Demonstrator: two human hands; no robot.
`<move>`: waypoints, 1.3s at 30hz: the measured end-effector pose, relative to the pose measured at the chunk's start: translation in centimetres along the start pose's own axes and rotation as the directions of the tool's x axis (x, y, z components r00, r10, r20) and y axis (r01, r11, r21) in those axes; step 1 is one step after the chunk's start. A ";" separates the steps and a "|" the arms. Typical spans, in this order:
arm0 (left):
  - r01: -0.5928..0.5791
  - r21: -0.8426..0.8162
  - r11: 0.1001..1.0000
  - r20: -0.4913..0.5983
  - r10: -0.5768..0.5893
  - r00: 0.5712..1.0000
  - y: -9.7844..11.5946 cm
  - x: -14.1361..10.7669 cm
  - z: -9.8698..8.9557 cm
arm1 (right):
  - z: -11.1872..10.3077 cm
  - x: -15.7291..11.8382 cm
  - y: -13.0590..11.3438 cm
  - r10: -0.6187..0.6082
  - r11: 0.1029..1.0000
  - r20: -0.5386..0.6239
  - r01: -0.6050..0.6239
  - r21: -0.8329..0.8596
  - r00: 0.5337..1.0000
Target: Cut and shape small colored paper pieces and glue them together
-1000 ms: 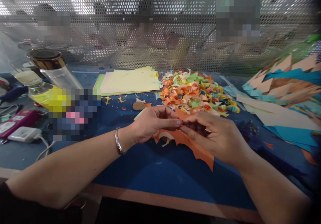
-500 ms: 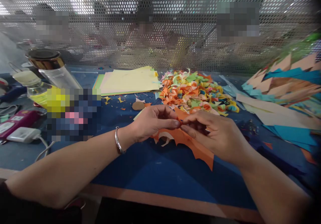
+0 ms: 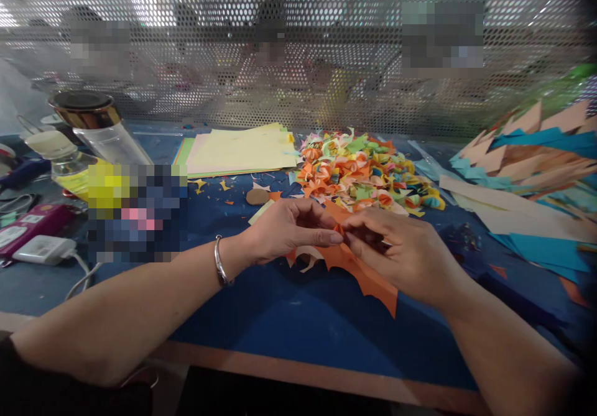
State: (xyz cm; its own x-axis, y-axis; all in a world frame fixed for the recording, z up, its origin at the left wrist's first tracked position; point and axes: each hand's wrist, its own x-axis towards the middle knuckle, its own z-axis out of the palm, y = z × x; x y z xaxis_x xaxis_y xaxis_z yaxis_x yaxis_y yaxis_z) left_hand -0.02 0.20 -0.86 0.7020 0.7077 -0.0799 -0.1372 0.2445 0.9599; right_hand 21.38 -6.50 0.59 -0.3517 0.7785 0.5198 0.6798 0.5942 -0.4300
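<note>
L hand [image 3: 293, 232] & R hand [image 3: 396, 248] angle inward, both pinched closed on sm. orange paper piece [image 3: 339, 229]; lidded jar [image 3: 112, 142] & capped bottle [image 3: 65, 164] at L, contents unclear.

Your left forearm [image 3: 135, 313] slanting in over the near edge of the counter [image 3: 289, 326], your right forearm [image 3: 499, 335] angled in opposite, your left hand [image 3: 284, 232] with thumb extended, your right hand [image 3: 396, 242] with fingers curled, both pinching, fingertips close together.

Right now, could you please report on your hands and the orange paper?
Left hand and right hand pinching small folded orange piece. Notched orange sheet below. Multicoloured paper pile beyond, apparently not blocking.
</note>
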 end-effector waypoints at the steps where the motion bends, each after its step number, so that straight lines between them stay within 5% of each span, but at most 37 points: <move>1: 0.019 -0.022 1.000 0.012 -0.018 1.000 0.1 0.0 -0.1 | 0.0 0.0 0.0 0.008 1.000 0.006 -0.008 0.000 1.000; 12: 0.081 -0.075 0.994 0.064 -0.077 0.995 0.7 0.0 -0.6 | -0.2 0.1 -0.3 0.042 0.999 0.010 -0.042 0.020 0.999; 22: -0.116 0.405 0.907 -0.094 0.168 0.981 -0.7 -0.4 0.4 | 0.0 0.2 -0.4 0.006 1.000 0.022 -0.005 -0.026 1.000; 39: -0.222 0.509 0.831 0.025 0.243 0.970 0.6 -1.0 0.9 | 0.3 0.2 -0.7 -0.025 0.998 0.013 0.025 -0.055 1.000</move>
State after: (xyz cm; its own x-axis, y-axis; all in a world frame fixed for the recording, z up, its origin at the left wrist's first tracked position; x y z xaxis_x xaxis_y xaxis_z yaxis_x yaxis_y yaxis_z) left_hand -0.18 -1.02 0.01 0.6646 0.7293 0.1626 0.0864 -0.2912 0.9528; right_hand 20.62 -6.70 0.76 -0.3765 0.7662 0.5208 0.7050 0.6016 -0.3755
